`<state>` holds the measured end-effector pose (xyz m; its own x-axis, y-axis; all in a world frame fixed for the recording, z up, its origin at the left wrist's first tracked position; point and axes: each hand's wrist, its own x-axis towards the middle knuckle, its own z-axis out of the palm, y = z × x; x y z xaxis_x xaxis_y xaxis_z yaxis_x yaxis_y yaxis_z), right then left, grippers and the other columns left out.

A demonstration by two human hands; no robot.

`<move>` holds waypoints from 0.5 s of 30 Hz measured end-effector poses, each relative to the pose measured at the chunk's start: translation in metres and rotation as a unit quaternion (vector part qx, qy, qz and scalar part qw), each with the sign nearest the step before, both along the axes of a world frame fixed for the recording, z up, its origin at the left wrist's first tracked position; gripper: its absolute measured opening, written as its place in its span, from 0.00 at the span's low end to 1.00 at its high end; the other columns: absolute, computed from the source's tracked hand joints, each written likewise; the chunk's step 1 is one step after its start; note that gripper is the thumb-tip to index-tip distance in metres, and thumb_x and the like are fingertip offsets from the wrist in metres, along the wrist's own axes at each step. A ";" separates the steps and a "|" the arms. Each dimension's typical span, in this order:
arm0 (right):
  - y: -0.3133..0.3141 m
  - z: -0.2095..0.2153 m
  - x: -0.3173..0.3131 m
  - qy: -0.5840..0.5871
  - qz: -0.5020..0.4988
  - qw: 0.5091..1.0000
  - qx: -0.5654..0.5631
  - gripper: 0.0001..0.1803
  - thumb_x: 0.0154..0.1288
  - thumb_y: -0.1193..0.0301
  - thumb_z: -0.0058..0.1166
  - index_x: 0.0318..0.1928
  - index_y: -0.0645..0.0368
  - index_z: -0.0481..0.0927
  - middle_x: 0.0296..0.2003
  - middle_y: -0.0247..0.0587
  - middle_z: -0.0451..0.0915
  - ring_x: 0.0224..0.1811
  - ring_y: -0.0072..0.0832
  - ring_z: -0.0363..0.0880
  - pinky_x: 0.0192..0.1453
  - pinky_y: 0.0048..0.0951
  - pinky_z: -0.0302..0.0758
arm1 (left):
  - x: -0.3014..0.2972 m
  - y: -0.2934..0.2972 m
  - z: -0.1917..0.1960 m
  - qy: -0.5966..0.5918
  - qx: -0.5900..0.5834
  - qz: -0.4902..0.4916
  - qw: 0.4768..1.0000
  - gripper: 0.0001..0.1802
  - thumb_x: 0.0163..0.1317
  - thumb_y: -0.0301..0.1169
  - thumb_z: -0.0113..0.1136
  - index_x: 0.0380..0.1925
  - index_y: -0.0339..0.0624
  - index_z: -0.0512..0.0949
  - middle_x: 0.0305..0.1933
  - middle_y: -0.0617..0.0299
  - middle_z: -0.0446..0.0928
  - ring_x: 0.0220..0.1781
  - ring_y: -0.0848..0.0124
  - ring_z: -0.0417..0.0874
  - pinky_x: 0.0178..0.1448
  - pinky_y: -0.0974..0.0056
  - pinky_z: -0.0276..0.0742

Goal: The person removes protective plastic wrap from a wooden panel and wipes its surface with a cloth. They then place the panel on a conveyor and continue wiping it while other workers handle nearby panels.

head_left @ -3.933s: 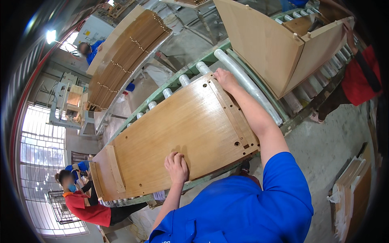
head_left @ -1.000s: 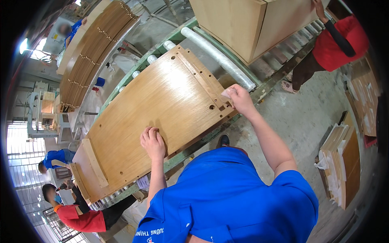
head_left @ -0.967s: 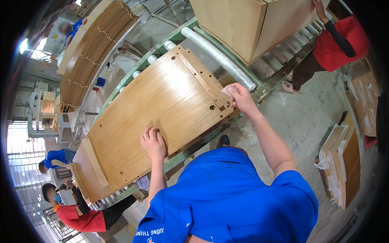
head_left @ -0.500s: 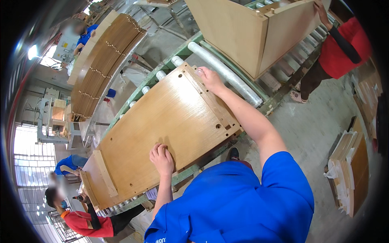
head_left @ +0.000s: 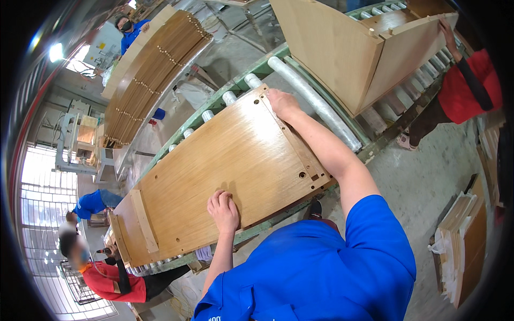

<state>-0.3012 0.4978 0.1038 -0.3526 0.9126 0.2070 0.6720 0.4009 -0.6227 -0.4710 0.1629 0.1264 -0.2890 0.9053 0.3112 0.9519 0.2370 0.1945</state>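
A long brown wooden panel (head_left: 214,171) with drilled holes lies flat on a green roller conveyor (head_left: 235,88). My left hand (head_left: 224,209) presses on the panel's near edge, fingers curled against the wood. My right hand (head_left: 282,102) rests flat on the panel's far right corner, arm stretched across its right end. A narrow wooden strip (head_left: 143,220) is fixed across the panel near its left end.
A partly built wooden cabinet (head_left: 353,48) stands on the rollers to the right, touched by a person in red (head_left: 471,91). Another person in red (head_left: 107,278) crouches at the panel's left end. A stack of curved slats (head_left: 150,75) lies beyond. Boards (head_left: 466,241) lean at right.
My right hand slid from the panel's near right corner up to its far right corner. My left hand stayed on the near edge.
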 end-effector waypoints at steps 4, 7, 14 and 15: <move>-0.017 0.002 0.009 -0.022 0.017 1.000 0.012 0.12 0.63 0.70 0.35 0.38 0.64 0.71 0.32 0.56 0.79 0.36 0.48 0.79 0.39 0.43 0.76 | 0.000 -0.001 -0.003 0.004 0.006 0.000 1.000 0.08 0.53 0.26 0.51 0.34 0.45 0.74 0.46 0.57 0.70 0.53 0.55 0.66 0.59 0.53 0.57; -0.036 0.003 0.022 -0.035 0.026 0.998 0.037 0.10 0.62 0.71 0.36 0.36 0.64 0.70 0.30 0.55 0.79 0.35 0.47 0.80 0.37 0.42 0.76 | -0.001 -0.002 -0.004 0.010 0.019 -0.011 1.000 0.08 0.53 0.26 0.51 0.34 0.45 0.74 0.46 0.56 0.70 0.52 0.56 0.66 0.58 0.53 0.58; -0.091 0.008 0.062 -0.007 0.035 0.999 0.027 0.09 0.61 0.71 0.38 0.33 0.63 0.69 0.29 0.54 0.78 0.34 0.48 0.79 0.38 0.44 0.75 | -0.001 -0.004 -0.005 0.016 0.023 -0.025 0.999 0.08 0.54 0.25 0.50 0.35 0.42 0.74 0.47 0.55 0.70 0.53 0.56 0.66 0.58 0.54 0.60; -0.098 0.007 0.069 -0.001 0.033 0.999 0.028 0.09 0.62 0.70 0.38 0.33 0.63 0.69 0.30 0.54 0.78 0.34 0.48 0.79 0.38 0.44 0.75 | -0.002 -0.003 -0.006 0.018 0.025 -0.028 0.999 0.08 0.54 0.25 0.50 0.35 0.42 0.74 0.47 0.55 0.70 0.52 0.56 0.66 0.57 0.54 0.60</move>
<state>-0.2327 0.3995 0.1112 -0.4129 0.8739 0.2567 0.6439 0.4794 -0.5963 -0.4728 0.1603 0.1203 -0.2254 0.9027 0.3665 0.9701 0.1732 0.1701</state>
